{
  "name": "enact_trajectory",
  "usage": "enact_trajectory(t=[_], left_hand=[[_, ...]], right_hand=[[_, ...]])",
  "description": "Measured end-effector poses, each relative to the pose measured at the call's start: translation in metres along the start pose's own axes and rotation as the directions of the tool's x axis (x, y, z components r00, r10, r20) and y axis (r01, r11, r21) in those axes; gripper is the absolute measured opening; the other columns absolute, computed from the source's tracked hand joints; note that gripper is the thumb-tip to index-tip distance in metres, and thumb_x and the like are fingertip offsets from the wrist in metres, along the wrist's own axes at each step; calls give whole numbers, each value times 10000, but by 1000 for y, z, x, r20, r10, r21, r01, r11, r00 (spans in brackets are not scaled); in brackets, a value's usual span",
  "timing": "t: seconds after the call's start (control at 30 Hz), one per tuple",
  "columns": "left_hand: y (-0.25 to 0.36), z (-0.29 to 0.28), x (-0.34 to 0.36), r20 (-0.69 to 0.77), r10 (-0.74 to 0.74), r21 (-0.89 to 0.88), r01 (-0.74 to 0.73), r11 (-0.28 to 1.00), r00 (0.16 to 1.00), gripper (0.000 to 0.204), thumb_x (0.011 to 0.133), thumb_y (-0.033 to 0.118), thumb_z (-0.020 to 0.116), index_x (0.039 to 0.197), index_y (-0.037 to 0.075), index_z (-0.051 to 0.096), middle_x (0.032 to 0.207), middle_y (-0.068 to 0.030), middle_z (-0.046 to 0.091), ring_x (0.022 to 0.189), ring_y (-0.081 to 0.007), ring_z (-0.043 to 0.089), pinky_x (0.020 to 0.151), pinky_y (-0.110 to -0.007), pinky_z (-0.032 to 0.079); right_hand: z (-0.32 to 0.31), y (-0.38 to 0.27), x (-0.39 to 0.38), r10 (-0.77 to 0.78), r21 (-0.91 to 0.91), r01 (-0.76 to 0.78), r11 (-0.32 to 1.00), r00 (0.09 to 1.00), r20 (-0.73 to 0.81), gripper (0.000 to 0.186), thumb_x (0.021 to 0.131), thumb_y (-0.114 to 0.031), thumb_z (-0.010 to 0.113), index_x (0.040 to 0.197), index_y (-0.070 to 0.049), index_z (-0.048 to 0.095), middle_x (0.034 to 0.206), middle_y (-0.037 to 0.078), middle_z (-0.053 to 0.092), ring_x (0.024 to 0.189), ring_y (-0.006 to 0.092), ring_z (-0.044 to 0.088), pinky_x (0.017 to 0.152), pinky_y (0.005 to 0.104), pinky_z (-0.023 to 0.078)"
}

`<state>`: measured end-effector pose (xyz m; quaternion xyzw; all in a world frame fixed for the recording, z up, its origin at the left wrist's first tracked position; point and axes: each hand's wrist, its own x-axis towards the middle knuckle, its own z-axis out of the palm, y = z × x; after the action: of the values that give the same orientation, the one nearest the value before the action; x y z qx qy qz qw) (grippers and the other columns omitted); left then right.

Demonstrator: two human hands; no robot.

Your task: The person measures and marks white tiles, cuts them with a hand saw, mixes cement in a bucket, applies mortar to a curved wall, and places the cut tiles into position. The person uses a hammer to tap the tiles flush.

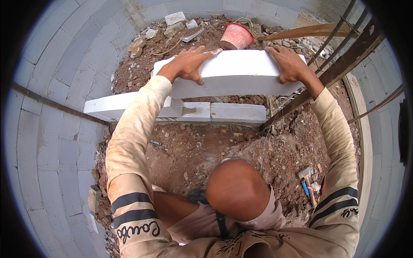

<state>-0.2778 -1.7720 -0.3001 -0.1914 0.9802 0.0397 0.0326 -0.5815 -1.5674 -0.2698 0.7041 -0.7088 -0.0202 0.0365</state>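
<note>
Above a low block wall [238,113], the left hand [188,64] and right hand [290,64] grip 1 aerated-concrete block [239,69], fingers spread over its top, thumbs against its near face.

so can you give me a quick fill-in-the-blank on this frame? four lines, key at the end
1. The left hand and right hand grip one long white ____.
2. The color of the bucket beyond it is ____.
3. Each sleeve has ____ black stripes.
4. The blue handle lies on the person's ____ side of the bare knee.

Missing words: block; red; two; right.
</note>
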Motion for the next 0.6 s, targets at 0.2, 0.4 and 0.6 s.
enact_trajectory(t=[0.2, 0.4, 0.6], left_hand=[[-3, 12, 2, 53, -36, -10, 36, 999, 998, 1289, 565, 270, 909, 1663, 317, 234, 1538, -280, 437, 1435, -498, 426, 1206, -579, 356], [-6, 14, 8, 130, -60, -51, 67, 996, 990, 1299, 563, 291, 934, 1662, 315, 242, 1648, -275, 333, 1513, -451, 360, 1256, -532, 291], [-16, 14, 10, 111, -41, -35, 45, 998, 993, 1299, 575, 258, 943, 1667, 287, 239, 1643, -337, 287, 1525, -487, 308, 1242, -549, 300]], right_hand=[[17, -4, 12, 18, 33, -20, 999, 997, 78, 1105, 449, -62, 845, 1478, -20, 444, 1334, 179, 575, 1274, 368, 569, 1131, 447, 475], [21, -5, 21, 30, 8, -31, 999, 992, 127, 1121, 461, -79, 866, 1494, -18, 434, 1352, 197, 567, 1283, 371, 567, 1100, 454, 500], [20, -3, 24, 22, 16, -25, 1000, 992, 122, 1118, 465, -52, 812, 1512, 0, 422, 1346, 185, 574, 1253, 373, 582, 1073, 440, 526]])
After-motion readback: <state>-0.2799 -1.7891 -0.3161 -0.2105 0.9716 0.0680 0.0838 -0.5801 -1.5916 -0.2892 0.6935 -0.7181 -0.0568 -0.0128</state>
